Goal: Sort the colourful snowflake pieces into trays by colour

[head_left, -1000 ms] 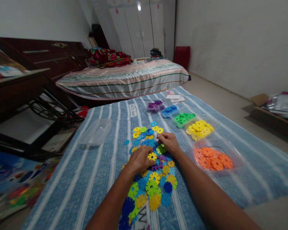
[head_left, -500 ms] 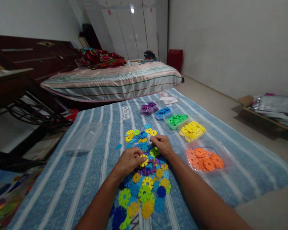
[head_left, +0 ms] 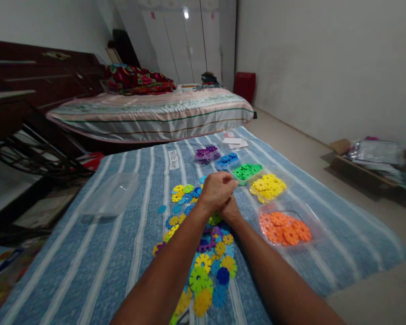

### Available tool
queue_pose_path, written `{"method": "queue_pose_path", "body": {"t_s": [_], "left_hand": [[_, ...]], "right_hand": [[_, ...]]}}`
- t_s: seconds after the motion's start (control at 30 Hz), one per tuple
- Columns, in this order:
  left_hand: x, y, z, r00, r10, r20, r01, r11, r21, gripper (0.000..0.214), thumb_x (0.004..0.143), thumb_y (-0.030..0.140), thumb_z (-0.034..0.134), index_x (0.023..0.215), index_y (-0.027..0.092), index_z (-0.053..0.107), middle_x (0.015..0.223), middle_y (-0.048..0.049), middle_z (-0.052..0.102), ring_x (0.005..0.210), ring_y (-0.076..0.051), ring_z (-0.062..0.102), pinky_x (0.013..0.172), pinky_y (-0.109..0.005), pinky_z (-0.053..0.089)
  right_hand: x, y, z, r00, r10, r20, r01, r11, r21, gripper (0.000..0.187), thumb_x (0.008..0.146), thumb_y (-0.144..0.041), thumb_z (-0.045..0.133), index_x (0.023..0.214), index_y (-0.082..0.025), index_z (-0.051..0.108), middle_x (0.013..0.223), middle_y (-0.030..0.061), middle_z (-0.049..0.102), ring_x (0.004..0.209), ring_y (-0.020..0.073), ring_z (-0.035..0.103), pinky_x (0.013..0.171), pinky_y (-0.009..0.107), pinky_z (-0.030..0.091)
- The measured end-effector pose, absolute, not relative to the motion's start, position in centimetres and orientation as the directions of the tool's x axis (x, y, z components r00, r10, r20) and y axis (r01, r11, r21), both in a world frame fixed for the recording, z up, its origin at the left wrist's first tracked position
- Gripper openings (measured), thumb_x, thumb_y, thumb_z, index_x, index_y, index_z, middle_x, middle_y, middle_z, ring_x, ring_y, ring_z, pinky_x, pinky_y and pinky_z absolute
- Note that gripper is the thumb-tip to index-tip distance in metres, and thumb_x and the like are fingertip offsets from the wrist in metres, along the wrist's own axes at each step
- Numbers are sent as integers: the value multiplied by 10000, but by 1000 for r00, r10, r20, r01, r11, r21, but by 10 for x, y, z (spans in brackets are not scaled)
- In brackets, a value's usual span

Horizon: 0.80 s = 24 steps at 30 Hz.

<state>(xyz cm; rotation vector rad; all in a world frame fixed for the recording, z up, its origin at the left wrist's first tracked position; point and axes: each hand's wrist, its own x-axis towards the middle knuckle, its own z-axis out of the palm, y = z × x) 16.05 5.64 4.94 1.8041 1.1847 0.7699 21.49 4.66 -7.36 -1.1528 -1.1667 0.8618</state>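
Observation:
A pile of flat plastic snowflake discs (head_left: 203, 266) in yellow, green, blue and purple lies on a blue striped mat (head_left: 122, 253). My left hand (head_left: 217, 190) reaches forward over the pile with its fingers curled closed; what they hold is hidden. My right hand (head_left: 228, 211) rests on the pile just behind and below the left one, its fingers covered by it. To the right stands a row of clear trays: purple discs (head_left: 206, 154), blue discs (head_left: 227, 160), green discs (head_left: 246, 171), yellow discs (head_left: 267, 187) and orange discs (head_left: 284, 228).
An empty clear container (head_left: 110, 198) sits on the mat at left. A striped mattress (head_left: 149, 117) lies beyond the mat. Dark wooden furniture (head_left: 27, 117) stands at left. A cardboard box with plastic packets (head_left: 368, 158) sits on the floor at right.
My left hand has lifted off the pile and moved forward and right, crossing above my right hand. The right hand has stayed on the pile. The view has shifted slightly.

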Motion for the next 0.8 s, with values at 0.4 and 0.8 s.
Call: {"method": "queue_pose_path", "body": {"t_s": [0.4,0.8], "left_hand": [[-4,20,10,166,985,-48,732,-91,675,253,684,404,557,697,173,659,591,5,615,580,-163,571,545,-248,402],[-13,7,4,152,981,-123,960,-117,255,168,745,343,618,711,181,650,789,-32,615,744,-179,575,631,-260,361]], "right_hand": [[217,34,-70,174,972,155,51,149,-988,379,770,-498,608,567,-179,643,534,-3,590,513,122,503,524,241,376],[217,29,-66,186,974,132,52,125,-991,392,748,-533,620,593,-175,654,538,4,607,503,129,506,522,250,387]]}}
